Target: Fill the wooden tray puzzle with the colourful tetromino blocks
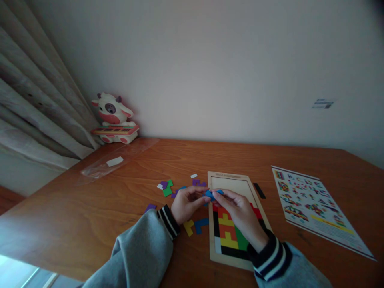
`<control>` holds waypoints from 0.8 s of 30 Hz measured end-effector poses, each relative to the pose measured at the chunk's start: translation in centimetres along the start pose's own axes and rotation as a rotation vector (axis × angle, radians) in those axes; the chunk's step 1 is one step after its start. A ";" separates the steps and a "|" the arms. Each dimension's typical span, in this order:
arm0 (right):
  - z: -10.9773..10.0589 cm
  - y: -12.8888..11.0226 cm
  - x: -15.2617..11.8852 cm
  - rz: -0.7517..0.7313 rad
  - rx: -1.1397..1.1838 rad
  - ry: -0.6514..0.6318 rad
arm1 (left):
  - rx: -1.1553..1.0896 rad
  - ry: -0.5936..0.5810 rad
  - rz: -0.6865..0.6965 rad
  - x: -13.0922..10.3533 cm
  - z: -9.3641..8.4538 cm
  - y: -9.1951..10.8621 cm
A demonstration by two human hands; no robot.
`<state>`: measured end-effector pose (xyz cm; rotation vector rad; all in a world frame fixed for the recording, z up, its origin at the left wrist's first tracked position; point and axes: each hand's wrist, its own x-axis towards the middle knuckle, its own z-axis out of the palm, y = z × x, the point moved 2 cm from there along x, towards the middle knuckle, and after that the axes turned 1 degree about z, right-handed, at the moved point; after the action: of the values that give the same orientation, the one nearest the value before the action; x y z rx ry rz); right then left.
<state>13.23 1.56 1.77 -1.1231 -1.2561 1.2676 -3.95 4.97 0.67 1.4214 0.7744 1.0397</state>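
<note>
A blue puzzle piece (pixel 211 195) is pinched between the fingertips of my left hand (pixel 187 203) and my right hand (pixel 238 210). Both hands hold it above the left side of a wooden puzzle tray (pixel 213 252). Red, yellow, green, black and white pieces fill the lower part of that tray, partly covered by my right hand. Below my left hand a yellow piece (pixel 189 227) and another blue piece (pixel 200 226) lie on the table. Purple pieces (pixel 198 183) and green pieces (pixel 167 192) are scattered beyond and left of it.
Right of the tray lie a black strip (pixel 259 191) and a printed sheet (pixel 318 208). Clear plastic wrapping (pixel 99 170) rests on the wooden table (pixel 99 224) at left. Behind it a cow-shaped toy keyboard (pixel 115 120) stands near the curtain (pixel 39 92).
</note>
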 end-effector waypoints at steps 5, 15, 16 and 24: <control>-0.7 -0.2 0.1 -0.051 -0.071 0.140 | -0.087 0.027 -0.003 0.1 -0.3 -0.2; -0.8 -0.2 0.1 -0.012 -0.035 0.181 | -0.170 0.267 -0.060 0.5 -1.3 0.1; -0.9 -0.3 0.0 -0.011 -0.023 0.204 | -0.191 0.307 -0.048 0.6 -1.6 0.2; -1.6 -0.2 0.1 0.011 0.019 0.298 | -0.299 0.534 -0.034 1.5 -4.6 0.5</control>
<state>14.80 1.77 1.94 -1.2543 -1.0144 1.0713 -7.61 8.12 1.18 0.8777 0.9692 1.4667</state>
